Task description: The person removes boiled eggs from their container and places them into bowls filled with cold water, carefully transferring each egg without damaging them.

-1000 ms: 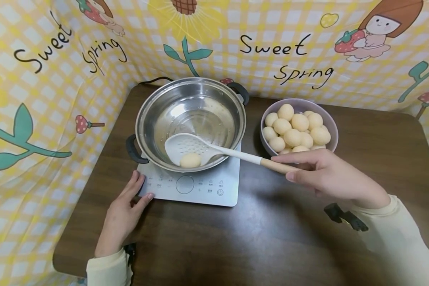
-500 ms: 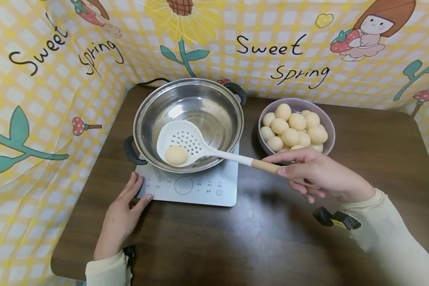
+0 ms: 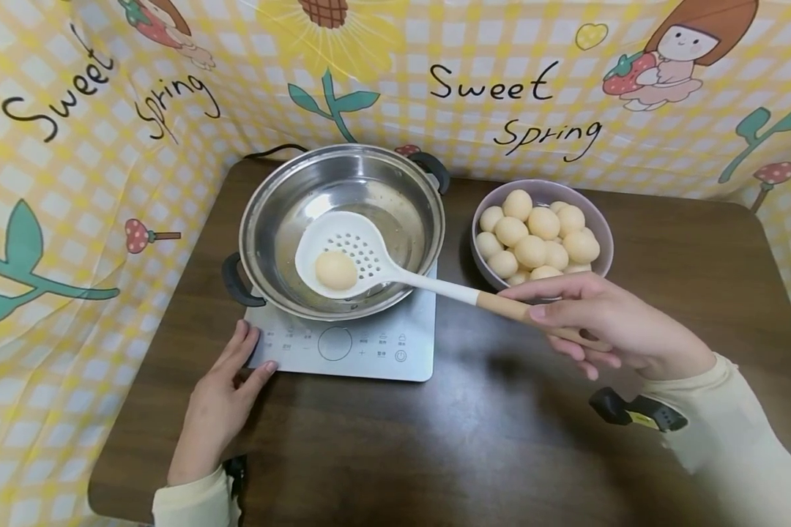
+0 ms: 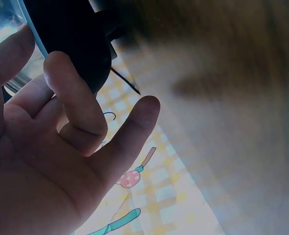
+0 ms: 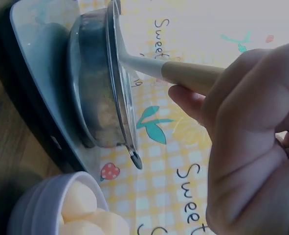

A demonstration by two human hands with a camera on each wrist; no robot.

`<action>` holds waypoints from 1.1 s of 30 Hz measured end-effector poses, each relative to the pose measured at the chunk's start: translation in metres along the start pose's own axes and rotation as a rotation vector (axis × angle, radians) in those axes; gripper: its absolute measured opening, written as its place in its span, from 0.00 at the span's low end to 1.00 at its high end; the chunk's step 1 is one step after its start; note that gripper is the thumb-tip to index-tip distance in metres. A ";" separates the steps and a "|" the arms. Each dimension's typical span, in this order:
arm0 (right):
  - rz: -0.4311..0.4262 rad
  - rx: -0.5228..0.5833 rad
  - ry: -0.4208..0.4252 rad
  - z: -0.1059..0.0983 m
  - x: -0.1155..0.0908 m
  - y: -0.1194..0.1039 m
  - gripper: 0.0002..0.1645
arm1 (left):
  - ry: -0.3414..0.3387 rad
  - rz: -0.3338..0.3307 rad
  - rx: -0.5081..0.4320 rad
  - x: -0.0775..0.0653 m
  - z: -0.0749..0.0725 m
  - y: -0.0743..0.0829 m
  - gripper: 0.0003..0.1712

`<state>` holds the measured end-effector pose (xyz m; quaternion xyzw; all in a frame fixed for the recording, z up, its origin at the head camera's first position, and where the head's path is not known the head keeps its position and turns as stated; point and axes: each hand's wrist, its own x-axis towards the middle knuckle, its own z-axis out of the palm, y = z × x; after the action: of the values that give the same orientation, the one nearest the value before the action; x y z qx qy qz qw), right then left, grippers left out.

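Note:
My right hand (image 3: 613,326) holds a white slotted spoon (image 3: 431,283) by its wooden handle, thumb and forefinger along the wood. The spoon's perforated bowl is over the steel pot (image 3: 398,187) and carries one beige egg (image 3: 336,271). In the right wrist view the handle (image 5: 190,76) slopes from the hand to the pot rim. My left hand (image 3: 214,410) grips the front left corner of the white induction cooktop (image 3: 382,368), thumb on the front edge and fingers on the side. In the left wrist view its little finger (image 4: 137,127) sticks out.
Right of the pot stands a lilac bowl (image 3: 549,190) heaped with several eggs (image 3: 531,251), close to my right hand. Black handles (image 3: 237,282) jut from the pot's sides. A patterned cloth (image 3: 382,117) hangs behind the brown table (image 3: 362,454), and a black cord (image 3: 273,151) runs behind the pot.
My right hand has raised the spoon from the pot's front side, and its bowl now lies farther back, holes in view, with the egg in it. The left hand has stayed at the cooktop corner.

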<state>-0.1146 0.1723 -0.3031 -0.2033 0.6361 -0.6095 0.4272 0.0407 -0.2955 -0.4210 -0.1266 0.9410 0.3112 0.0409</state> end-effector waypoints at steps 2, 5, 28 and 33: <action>-0.004 0.028 0.001 -0.004 -0.006 0.001 0.23 | 0.000 0.002 0.000 0.000 0.000 0.000 0.40; -0.017 0.076 0.003 -0.012 -0.018 0.004 0.25 | -0.003 0.002 0.001 0.000 0.000 0.000 0.40; -0.181 0.321 0.072 -0.085 -0.143 0.060 0.43 | -0.018 0.011 0.008 0.000 0.000 0.001 0.40; -0.125 0.144 0.198 -0.095 -0.163 0.079 0.42 | -0.019 0.004 0.012 0.001 0.001 0.001 0.40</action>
<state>-0.0793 0.3705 -0.3397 -0.1502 0.6159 -0.6961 0.3370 0.0397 -0.2943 -0.4208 -0.1216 0.9426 0.3069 0.0497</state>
